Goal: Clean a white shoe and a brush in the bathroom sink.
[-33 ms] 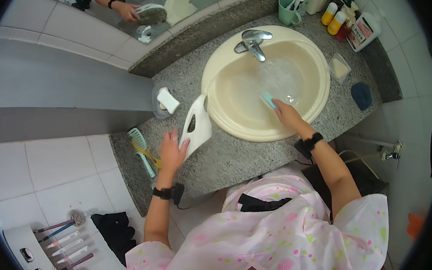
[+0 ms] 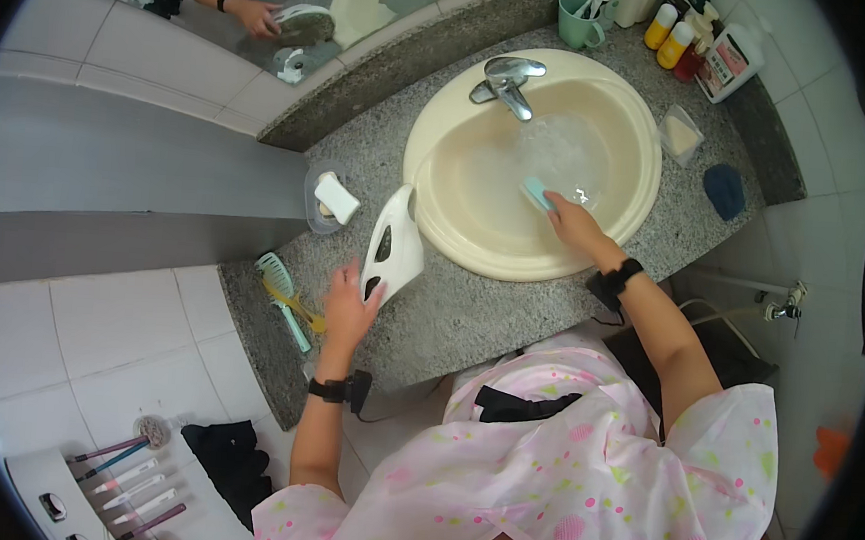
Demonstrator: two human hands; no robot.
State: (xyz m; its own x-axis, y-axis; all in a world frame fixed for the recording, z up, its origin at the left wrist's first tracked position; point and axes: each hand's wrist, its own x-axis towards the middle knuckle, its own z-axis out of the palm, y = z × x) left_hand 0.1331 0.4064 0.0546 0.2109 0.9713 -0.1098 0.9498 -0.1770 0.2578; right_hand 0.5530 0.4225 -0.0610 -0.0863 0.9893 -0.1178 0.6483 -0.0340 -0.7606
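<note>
My left hand (image 2: 352,305) is closed on the near end of a white shoe (image 2: 402,258) with dark oval openings in its side. The shoe is held tilted above the counter, its far tip by the basin's left rim. Its greyish sole, rimmed in white, shows in the mirror reflection. Over the cream basin (image 2: 435,232), my right hand (image 2: 577,226) grips a small light-blue brush (image 2: 536,191), its bristles mostly hidden. The brush is low at the cloudy, foamy water (image 2: 559,158); whether it touches the water I cannot tell.
A chrome faucet (image 2: 509,83) stands behind the basin. White soap (image 2: 336,198) rests in a clear dish at left, near a green hairbrush (image 2: 287,300). Right of the basin are a soap box (image 2: 680,135), a dark blue pad (image 2: 724,192), a green cup (image 2: 579,24) and several bottles (image 2: 731,63).
The shoe has turned slightly in my left hand, so a second dark opening shows near my fingers. My left hand has shifted a little to the right; the right hand barely moved.
</note>
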